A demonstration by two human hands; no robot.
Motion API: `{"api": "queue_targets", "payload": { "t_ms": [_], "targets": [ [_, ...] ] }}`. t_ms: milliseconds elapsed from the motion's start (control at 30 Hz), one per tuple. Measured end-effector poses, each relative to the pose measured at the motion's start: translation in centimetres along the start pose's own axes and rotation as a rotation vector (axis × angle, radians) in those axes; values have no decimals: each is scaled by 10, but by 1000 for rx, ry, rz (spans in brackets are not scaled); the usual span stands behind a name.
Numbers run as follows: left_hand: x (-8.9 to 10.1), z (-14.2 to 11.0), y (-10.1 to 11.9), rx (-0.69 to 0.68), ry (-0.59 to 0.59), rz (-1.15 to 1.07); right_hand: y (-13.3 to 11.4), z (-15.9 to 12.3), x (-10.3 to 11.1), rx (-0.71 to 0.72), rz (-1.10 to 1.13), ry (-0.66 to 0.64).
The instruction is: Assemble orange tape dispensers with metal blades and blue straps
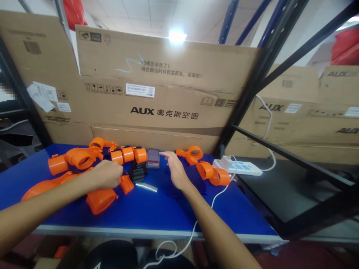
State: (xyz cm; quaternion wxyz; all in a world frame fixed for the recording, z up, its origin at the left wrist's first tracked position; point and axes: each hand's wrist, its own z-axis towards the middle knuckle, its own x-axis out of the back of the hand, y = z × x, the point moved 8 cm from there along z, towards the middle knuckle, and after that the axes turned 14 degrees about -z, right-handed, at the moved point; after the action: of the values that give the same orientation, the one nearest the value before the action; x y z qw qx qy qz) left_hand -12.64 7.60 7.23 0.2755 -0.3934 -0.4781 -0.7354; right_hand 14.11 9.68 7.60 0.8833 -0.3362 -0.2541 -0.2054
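Note:
My left hand [109, 174] is closed, its knuckles up, over the group of orange plastic parts on the left. Whatever its fingers hold, if anything, is hidden behind the hand. Beside it lie a small orange part [127, 184] and several black pieces [138, 173]. My right hand [176, 170] has its fingers partly stretched out, with the index finger pointing towards a phone [153, 158] whose screen is lit. Whether that fingertip touches the phone's edge I cannot tell. A silver metal tube or handle [146, 187] lies between the hands on the blue table [151, 213].
Several orange rings [139, 154] stand in a row left of the phone. Larger orange parts [101, 201] lie along the left; others [206, 170] lie at right. A white power strip [241, 167] has a cable [215, 195] crossing the table's front edge. A cardboard wall [157, 93] closes the back.

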Motion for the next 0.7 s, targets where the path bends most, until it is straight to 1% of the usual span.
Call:
{"api": "queue_targets", "payload": {
  "t_ms": [133,200,267,333,367,467,567,633,700],
  "targets": [
    [7,16,21,-43,-81,67,0,-1,-1,-25,26,-8],
    [9,27,33,-67,-69,-13,-3,-1,-8,-25,86,-54],
    [7,39,42,-76,2,-258,-6,-2,-20,-31,185,-128],
    [-1,48,43,-59,120,-637,-10,-4,-31,-39,268,-186],
    [-7,52,38,-30,202,-860,-11,-5,-36,-39,281,-202],
    [-37,61,33,11,266,-1075,-12,-6,-42,-32,212,-207],
    [-60,69,24,60,314,-1295,-8,-5,-38,-27,60,-200],
    [-69,74,16,88,351,-1464,-7,-7,-38,16,-70,-251],
    [-76,79,10,111,362,-1626,-10,-11,-44,103,-179,-361]
  ]
}}
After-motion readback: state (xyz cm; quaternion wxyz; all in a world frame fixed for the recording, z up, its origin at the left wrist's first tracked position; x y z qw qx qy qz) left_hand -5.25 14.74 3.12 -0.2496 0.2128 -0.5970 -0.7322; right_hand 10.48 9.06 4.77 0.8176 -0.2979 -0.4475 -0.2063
